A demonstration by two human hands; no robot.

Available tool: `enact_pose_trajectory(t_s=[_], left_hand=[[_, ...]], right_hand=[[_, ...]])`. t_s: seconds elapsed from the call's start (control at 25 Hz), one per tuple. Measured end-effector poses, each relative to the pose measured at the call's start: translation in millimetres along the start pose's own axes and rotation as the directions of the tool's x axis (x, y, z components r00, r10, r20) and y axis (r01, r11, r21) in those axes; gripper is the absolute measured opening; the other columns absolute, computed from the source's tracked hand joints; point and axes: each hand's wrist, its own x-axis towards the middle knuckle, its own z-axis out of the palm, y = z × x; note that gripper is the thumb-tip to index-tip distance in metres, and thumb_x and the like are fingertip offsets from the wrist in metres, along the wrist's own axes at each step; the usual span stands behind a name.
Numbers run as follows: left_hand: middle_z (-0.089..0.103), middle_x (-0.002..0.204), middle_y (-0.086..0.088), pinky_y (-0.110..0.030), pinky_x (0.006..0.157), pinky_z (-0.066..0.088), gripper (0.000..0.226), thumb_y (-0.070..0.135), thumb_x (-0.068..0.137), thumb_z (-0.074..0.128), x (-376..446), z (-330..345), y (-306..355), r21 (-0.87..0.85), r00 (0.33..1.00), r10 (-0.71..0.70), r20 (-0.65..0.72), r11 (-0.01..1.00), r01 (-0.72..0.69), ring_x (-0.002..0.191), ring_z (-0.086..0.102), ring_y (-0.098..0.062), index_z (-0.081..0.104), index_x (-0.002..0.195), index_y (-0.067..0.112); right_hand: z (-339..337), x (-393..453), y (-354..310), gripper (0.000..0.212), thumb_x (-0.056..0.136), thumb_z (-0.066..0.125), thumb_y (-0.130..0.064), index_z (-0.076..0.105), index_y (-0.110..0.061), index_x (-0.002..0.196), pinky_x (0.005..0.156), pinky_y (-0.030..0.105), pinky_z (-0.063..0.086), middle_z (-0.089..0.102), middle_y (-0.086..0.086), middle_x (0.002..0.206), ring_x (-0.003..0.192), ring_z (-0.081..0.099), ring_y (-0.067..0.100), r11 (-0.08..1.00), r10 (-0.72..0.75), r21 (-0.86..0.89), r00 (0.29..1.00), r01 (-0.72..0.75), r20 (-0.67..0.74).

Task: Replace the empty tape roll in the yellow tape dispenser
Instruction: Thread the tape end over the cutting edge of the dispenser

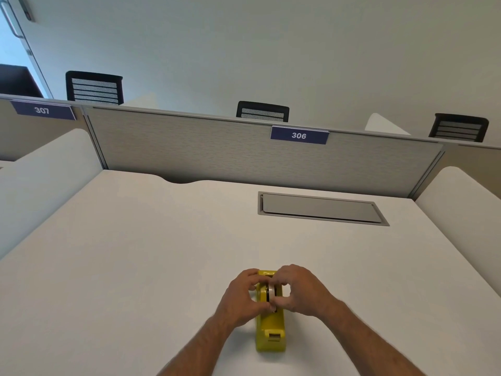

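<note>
The yellow tape dispenser (269,328) lies lengthwise on the white desk (135,267), its cutter end toward me. A pale tape roll (271,291) sits upright in the dispenser's slot, only its rim showing between my fingers. My left hand (241,297) grips the roll and the dispenser's left side. My right hand (301,290) pinches the roll from the right, thumb and fingers curled around it. The roll's core is hidden by my fingers.
A grey cable hatch (322,208) is set into the desk at the back right. A fabric partition (217,147) with a "306" label (299,135) closes the far edge. White side panels (461,202) flank the desk. Black chairs (262,111) stand beyond.
</note>
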Motion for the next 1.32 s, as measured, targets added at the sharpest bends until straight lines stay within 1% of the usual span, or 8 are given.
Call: enact_pose_trajectory(t_s=[0.16, 0.36, 0.52, 0.72, 0.88, 1.0, 1.12, 1.32], left_hand=[[0.047, 0.135, 0.019, -0.026, 0.092, 0.053, 0.069, 0.057, 0.050, 0.084, 0.2, -0.7, 1.4, 0.003, 1.000, -0.013, 0.004, 1.000, 0.013, 0.111, 0.056, -0.009, 0.065, 0.116, 0.046], [0.046, 0.134, 0.018, -0.029, 0.092, 0.054, 0.066, 0.055, 0.049, 0.086, 0.4, -1.2, 3.1, 0.001, 1.000, -0.026, 0.013, 1.000, 0.026, 0.110, 0.056, -0.008, 0.066, 0.111, 0.047], [0.046, 0.132, 0.021, -0.025, 0.088, 0.052, 0.063, 0.055, 0.048, 0.087, 0.9, -0.9, 3.6, 0.003, 0.999, -0.039, 0.017, 0.999, 0.039, 0.108, 0.056, -0.007, 0.065, 0.107, 0.050], [0.046, 0.133, 0.019, -0.028, 0.091, 0.054, 0.063, 0.055, 0.047, 0.085, 0.5, -1.2, 3.3, -0.002, 0.999, -0.034, 0.014, 0.999, 0.034, 0.110, 0.056, -0.008, 0.066, 0.107, 0.048], [0.046, 0.134, 0.018, -0.027, 0.091, 0.052, 0.063, 0.053, 0.048, 0.086, 0.3, -0.8, 5.1, 0.006, 0.999, -0.046, 0.023, 0.999, 0.045, 0.112, 0.055, -0.010, 0.066, 0.107, 0.048], [0.044, 0.136, 0.017, -0.024, 0.089, 0.050, 0.065, 0.054, 0.053, 0.086, -0.3, -2.0, 5.2, 0.010, 0.998, -0.045, 0.037, 0.999, 0.045, 0.112, 0.055, -0.010, 0.065, 0.114, 0.045], [0.044, 0.137, 0.016, -0.026, 0.090, 0.051, 0.064, 0.057, 0.059, 0.082, -0.2, -5.8, 5.6, -0.004, 0.998, -0.031, 0.048, 1.000, 0.031, 0.110, 0.056, -0.010, 0.066, 0.119, 0.042], [0.045, 0.136, 0.014, -0.032, 0.095, 0.052, 0.058, 0.044, 0.061, 0.089, 0.9, -6.0, 7.6, 0.020, 0.997, -0.036, 0.063, 0.999, 0.035, 0.112, 0.055, -0.012, 0.069, 0.115, 0.040]], right_hand=[[2.8, -2.2, 1.7, 0.039, 0.075, 0.065, -0.053, 0.074, -0.032, 0.107, 0.077, 0.024, 0.050, 0.072, -0.014, 0.104, 0.090, 0.052, 0.002, 1.000, -0.023, 0.005, 1.000, 0.023, -0.022], [4.0, -0.8, 2.1, 0.031, 0.078, 0.065, -0.050, 0.076, -0.033, 0.102, 0.072, 0.026, 0.050, 0.073, -0.014, 0.101, 0.086, 0.050, 0.002, 1.000, -0.021, 0.016, 0.999, 0.021, -0.038], [1.6, 0.9, 2.1, 0.026, 0.082, 0.061, -0.044, 0.077, -0.032, 0.099, 0.071, 0.025, 0.049, 0.075, -0.013, 0.098, 0.085, 0.052, 0.003, 0.999, -0.018, 0.029, 0.999, 0.019, -0.038], [0.0, 0.1, 3.1, 0.034, 0.077, 0.061, -0.052, 0.075, -0.032, 0.100, 0.069, 0.022, 0.049, 0.074, -0.015, 0.099, 0.090, 0.055, 0.005, 0.999, -0.034, 0.007, 0.999, 0.034, -0.019], [-1.0, 1.8, 2.3, 0.023, 0.082, 0.061, -0.041, 0.077, -0.031, 0.095, 0.071, 0.029, 0.052, 0.076, -0.013, 0.094, 0.086, 0.055, 0.006, 0.999, -0.032, 0.018, 0.999, 0.033, -0.038], [-2.5, 2.4, 2.6, 0.020, 0.083, 0.062, -0.039, 0.077, -0.031, 0.093, 0.071, 0.032, 0.052, 0.076, -0.013, 0.092, 0.085, 0.055, 0.006, 0.999, -0.035, 0.011, 0.999, 0.035, -0.038], [-3.7, -0.3, 2.5, 0.020, 0.081, 0.063, -0.042, 0.076, -0.030, 0.089, 0.069, 0.031, 0.053, 0.074, -0.013, 0.090, 0.085, 0.056, 0.008, 0.998, -0.056, 0.000, 0.998, 0.056, -0.037], [-3.1, -2.1, -0.4, 0.033, 0.076, 0.064, -0.052, 0.072, -0.029, 0.098, 0.069, 0.026, 0.052, 0.070, -0.012, 0.095, 0.087, 0.055, 0.008, 0.996, -0.066, -0.067, 0.997, 0.064, -0.037]])
